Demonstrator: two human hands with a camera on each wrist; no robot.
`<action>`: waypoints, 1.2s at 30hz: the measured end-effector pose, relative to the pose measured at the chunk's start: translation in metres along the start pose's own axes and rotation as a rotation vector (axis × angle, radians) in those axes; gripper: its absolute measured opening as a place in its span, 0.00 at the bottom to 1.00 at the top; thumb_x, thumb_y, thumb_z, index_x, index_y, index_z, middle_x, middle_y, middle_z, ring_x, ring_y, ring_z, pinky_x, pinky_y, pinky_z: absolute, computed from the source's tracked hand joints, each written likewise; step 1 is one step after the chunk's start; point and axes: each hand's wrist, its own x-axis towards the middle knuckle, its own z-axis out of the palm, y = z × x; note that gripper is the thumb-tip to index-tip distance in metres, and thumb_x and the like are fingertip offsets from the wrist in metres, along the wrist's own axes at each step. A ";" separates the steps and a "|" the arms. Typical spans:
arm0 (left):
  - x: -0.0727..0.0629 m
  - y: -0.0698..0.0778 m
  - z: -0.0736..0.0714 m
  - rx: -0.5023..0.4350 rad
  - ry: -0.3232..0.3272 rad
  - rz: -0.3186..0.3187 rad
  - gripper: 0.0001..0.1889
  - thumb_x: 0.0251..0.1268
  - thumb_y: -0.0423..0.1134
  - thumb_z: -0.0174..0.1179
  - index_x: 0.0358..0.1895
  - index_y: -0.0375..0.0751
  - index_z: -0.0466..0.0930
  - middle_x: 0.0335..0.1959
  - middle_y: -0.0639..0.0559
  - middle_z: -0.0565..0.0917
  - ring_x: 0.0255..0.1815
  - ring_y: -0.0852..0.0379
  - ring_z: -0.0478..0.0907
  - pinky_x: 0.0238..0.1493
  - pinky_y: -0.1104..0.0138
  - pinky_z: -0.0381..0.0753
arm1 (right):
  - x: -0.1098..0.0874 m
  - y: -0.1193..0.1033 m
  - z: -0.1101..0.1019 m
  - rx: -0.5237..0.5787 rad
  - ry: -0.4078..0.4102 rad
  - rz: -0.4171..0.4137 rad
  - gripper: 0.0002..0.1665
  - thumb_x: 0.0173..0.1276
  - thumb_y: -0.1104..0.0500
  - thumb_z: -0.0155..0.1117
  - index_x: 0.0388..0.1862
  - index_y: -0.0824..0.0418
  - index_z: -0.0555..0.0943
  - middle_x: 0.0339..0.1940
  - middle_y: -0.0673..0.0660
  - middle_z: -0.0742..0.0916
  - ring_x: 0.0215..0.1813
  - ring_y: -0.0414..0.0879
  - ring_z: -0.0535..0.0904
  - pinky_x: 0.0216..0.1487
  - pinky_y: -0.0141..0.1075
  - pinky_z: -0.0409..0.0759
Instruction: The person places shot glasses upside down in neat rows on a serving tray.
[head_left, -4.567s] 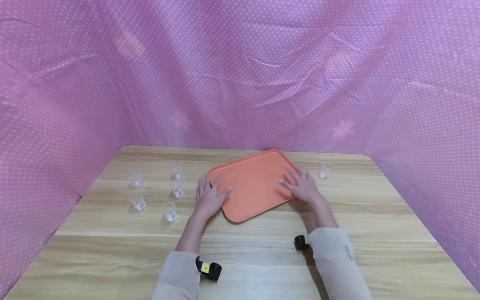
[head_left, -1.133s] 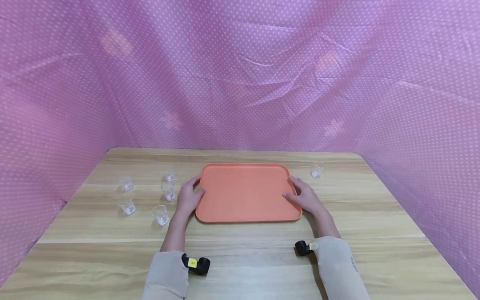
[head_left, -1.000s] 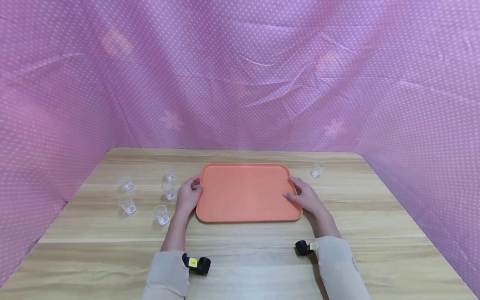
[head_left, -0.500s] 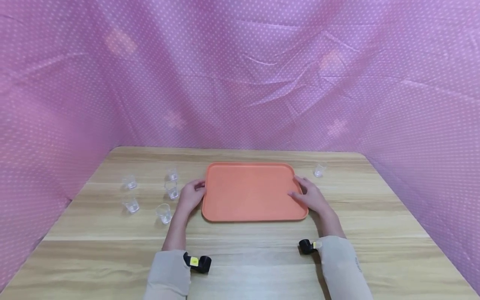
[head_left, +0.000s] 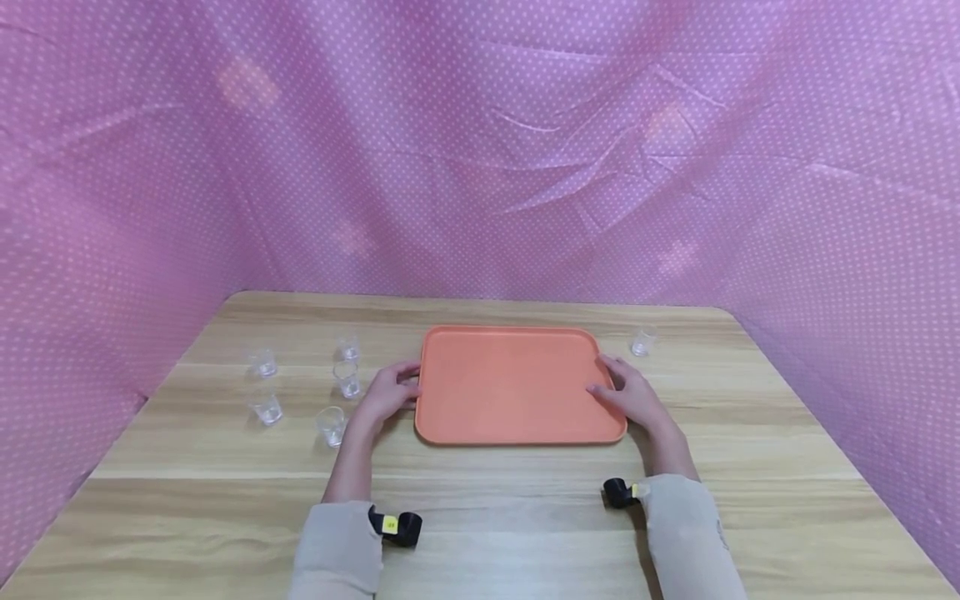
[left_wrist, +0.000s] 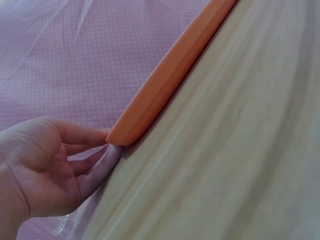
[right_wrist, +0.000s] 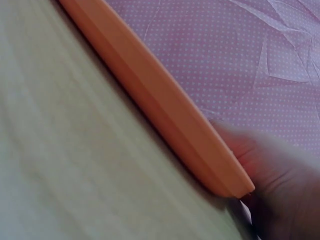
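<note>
An orange rectangular tray lies flat on the wooden table, its long sides about parallel to the table's back edge. My left hand is at its left edge, where the thumb and fingertips pinch the rim in the left wrist view. On the opposite short side, my right hand grips the edge, the thumb reaching over the rim onto the tray's surface. The right wrist view shows the tray's front side wall low over the wood, with most of the right fingers hidden behind the corner.
Several small clear glasses stand left of the left hand, the nearest glass close to the left forearm. A single glass stands behind the right hand. Pink dotted cloth hangs around the table's back and sides.
The tray lay slanted under spread hands at first, then was turned square with the table. Over the last second it has slid slightly right, both hands moving along with it.
</note>
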 end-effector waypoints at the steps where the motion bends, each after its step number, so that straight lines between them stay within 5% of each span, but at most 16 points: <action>1: 0.000 0.000 0.000 0.001 0.004 -0.006 0.28 0.57 0.19 0.50 0.64 0.24 0.58 0.62 0.31 0.64 0.48 0.42 0.74 0.38 0.64 0.80 | 0.000 0.000 0.000 0.004 0.001 -0.002 0.39 0.60 0.54 0.66 0.66 0.68 0.63 0.66 0.73 0.62 0.68 0.65 0.48 0.66 0.54 0.46; 3: 0.001 -0.001 0.001 -0.004 0.009 -0.013 0.28 0.57 0.19 0.50 0.64 0.23 0.58 0.62 0.31 0.64 0.49 0.42 0.74 0.38 0.64 0.80 | 0.000 0.001 0.000 0.013 0.002 -0.006 0.39 0.60 0.54 0.66 0.66 0.67 0.63 0.66 0.73 0.62 0.68 0.65 0.49 0.66 0.53 0.47; 8: 0.001 -0.004 0.000 -0.034 0.022 0.006 0.27 0.56 0.18 0.51 0.62 0.23 0.60 0.58 0.30 0.67 0.45 0.42 0.76 0.39 0.62 0.80 | -0.001 0.005 -0.005 0.231 0.035 0.023 0.37 0.62 0.58 0.64 0.67 0.68 0.61 0.64 0.71 0.67 0.66 0.61 0.60 0.63 0.48 0.59; 14: -0.003 -0.004 -0.001 -0.072 0.012 0.065 0.26 0.54 0.19 0.54 0.60 0.25 0.65 0.52 0.33 0.73 0.39 0.46 0.79 0.37 0.61 0.80 | -0.003 0.013 -0.023 0.272 0.323 0.147 0.26 0.66 0.57 0.59 0.60 0.68 0.69 0.55 0.66 0.76 0.57 0.55 0.71 0.59 0.45 0.66; 20: -0.003 -0.002 -0.001 -0.052 0.038 0.006 0.28 0.55 0.20 0.53 0.62 0.26 0.62 0.56 0.31 0.69 0.44 0.43 0.77 0.40 0.62 0.79 | 0.010 0.023 -0.031 0.290 0.505 0.188 0.24 0.64 0.61 0.60 0.57 0.69 0.69 0.51 0.64 0.77 0.49 0.45 0.72 0.55 0.38 0.70; 26: -0.004 -0.003 -0.001 -0.063 0.029 0.005 0.27 0.57 0.20 0.52 0.63 0.26 0.62 0.57 0.31 0.69 0.42 0.47 0.77 0.40 0.62 0.79 | 0.020 0.036 -0.036 0.261 0.532 0.230 0.26 0.63 0.63 0.61 0.58 0.69 0.66 0.53 0.63 0.77 0.50 0.47 0.73 0.55 0.38 0.70; 36: -0.001 -0.003 0.001 -0.068 0.031 -0.001 0.27 0.56 0.20 0.52 0.62 0.27 0.63 0.55 0.32 0.70 0.44 0.47 0.76 0.40 0.63 0.79 | 0.028 0.050 -0.046 0.090 0.387 0.172 0.31 0.64 0.55 0.62 0.61 0.68 0.67 0.54 0.68 0.77 0.51 0.57 0.73 0.54 0.45 0.69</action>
